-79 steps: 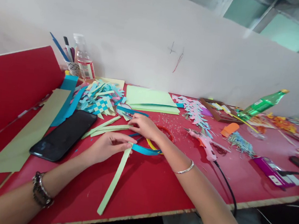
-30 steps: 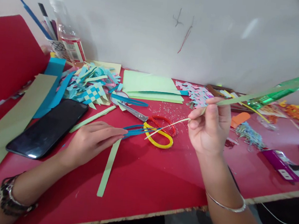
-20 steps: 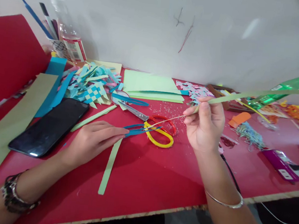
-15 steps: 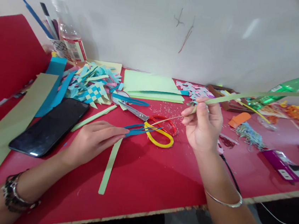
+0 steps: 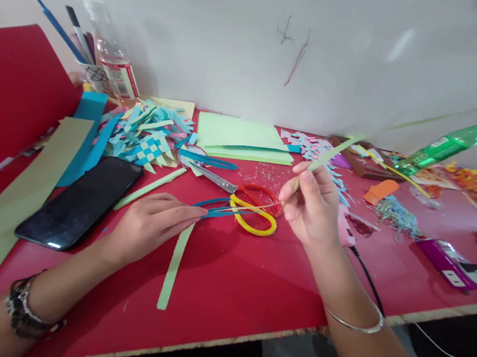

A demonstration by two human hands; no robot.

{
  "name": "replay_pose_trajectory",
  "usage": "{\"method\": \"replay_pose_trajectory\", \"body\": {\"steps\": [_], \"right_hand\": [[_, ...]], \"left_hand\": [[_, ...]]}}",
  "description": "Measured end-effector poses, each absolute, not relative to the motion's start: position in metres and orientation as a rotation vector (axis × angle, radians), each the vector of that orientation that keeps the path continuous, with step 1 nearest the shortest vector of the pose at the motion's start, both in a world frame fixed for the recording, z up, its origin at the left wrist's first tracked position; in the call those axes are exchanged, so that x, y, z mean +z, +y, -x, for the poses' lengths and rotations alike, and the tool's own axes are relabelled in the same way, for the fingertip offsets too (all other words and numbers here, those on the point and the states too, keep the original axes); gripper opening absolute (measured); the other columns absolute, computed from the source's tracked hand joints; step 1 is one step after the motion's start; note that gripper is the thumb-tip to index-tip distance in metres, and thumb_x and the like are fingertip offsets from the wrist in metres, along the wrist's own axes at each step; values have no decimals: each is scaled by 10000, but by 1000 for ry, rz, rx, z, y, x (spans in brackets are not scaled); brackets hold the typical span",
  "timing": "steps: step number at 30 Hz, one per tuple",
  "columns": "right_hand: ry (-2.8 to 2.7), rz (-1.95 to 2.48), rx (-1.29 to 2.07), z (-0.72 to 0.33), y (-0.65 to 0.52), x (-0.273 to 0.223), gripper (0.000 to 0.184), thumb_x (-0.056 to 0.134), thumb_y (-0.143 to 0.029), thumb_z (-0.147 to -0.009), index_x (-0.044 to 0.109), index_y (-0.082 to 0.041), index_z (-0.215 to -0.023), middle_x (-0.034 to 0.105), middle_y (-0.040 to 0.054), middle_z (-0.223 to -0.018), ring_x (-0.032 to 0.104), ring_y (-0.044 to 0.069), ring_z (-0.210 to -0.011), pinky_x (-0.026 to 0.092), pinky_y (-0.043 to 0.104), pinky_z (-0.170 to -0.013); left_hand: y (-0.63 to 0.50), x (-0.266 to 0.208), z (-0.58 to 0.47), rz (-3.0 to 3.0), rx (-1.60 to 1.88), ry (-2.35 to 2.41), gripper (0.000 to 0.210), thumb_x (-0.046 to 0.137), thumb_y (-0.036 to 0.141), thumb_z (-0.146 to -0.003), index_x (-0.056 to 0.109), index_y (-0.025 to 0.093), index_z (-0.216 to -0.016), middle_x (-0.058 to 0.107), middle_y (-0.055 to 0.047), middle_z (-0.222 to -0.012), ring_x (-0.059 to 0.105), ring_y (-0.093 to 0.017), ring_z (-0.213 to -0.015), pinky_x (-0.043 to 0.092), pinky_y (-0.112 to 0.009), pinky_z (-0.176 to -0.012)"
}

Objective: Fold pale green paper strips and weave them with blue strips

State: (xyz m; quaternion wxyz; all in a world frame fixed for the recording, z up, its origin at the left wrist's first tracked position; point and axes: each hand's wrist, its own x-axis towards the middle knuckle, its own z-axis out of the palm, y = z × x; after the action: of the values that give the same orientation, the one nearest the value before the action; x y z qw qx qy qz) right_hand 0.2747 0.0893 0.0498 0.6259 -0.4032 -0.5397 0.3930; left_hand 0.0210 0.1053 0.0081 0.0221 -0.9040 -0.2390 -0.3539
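Note:
My left hand (image 5: 157, 224) pinches blue paper strips (image 5: 228, 212) above the red table. From under it, a pale green strip (image 5: 175, 268) runs toward the front edge. My right hand (image 5: 315, 203), raised at the right, is closed on a long, thin pale green paper strip (image 5: 332, 152). One end of this strip narrows toward the blue strips; the other rises to the upper right. Scissors (image 5: 254, 231) with one yellow and one red handle lie on the table behind the blue strips, their blades pointing up-left under another folded blue strip (image 5: 208, 159).
A black phone (image 5: 78, 201) lies left of my left hand. Behind it are a heap of cut strips (image 5: 154, 130) and a clear bottle (image 5: 114, 63). Green paper sheets (image 5: 243, 131) lie by the wall. At the right are a green bottle (image 5: 450, 144) and a purple power strip (image 5: 446, 263).
My right hand has moved a little left and down, with the green strip still in it. The strip's free end has swung upward. My left hand has stayed almost still.

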Motion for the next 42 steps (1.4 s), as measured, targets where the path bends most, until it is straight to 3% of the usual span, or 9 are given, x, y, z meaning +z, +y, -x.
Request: {"method": "replay_pose_trajectory", "body": {"steps": [10,14,25,33,42], "right_hand": [[-1302,863,1065,-257,86,42,170,529,-392,-787,535,-223,-806,612,-51,-621,479,20,-340,363,134,-319],[-1287,839,942,-258,86,45,148,538,-389,-781,549,-242,-781,605,-49,-688,494,25,-402,420,161,-393],[-1330,910,600,-267,85,55,134,516,-383,-799,566,-259,-791,577,-51,-632,485,33,-371,389,178,-355],[-1459,885,690,-254,75,57,81,526,-255,-812,600,-225,-828,600,-48,-588,564,52,-403,437,157,-379],[-1500,830,1171,-238,73,55,118,512,-263,-814,596,-180,-815,596,-43,-532,587,66,-455,474,165,-443]], "left_hand": [[105,11,-20,2789,-1088,-636,174,498,229,-837,598,224,-979,702,-2,-796,613,-101,-635,469,-224,-676],[106,10,-18,2805,-1048,-559,238,508,185,-828,544,239,-1057,700,5,-849,620,-101,-689,449,-229,-724],[104,12,-18,2773,-1016,-526,266,532,161,-813,509,195,-1076,694,-23,-845,615,-122,-677,423,-242,-652],[103,12,-21,2759,-1074,-563,189,521,195,-823,544,180,-1010,693,-25,-797,619,-115,-645,435,-225,-612],[100,16,-25,2740,-1147,-601,172,532,203,-820,545,181,-990,691,-16,-752,624,-113,-623,443,-216,-593]]}}
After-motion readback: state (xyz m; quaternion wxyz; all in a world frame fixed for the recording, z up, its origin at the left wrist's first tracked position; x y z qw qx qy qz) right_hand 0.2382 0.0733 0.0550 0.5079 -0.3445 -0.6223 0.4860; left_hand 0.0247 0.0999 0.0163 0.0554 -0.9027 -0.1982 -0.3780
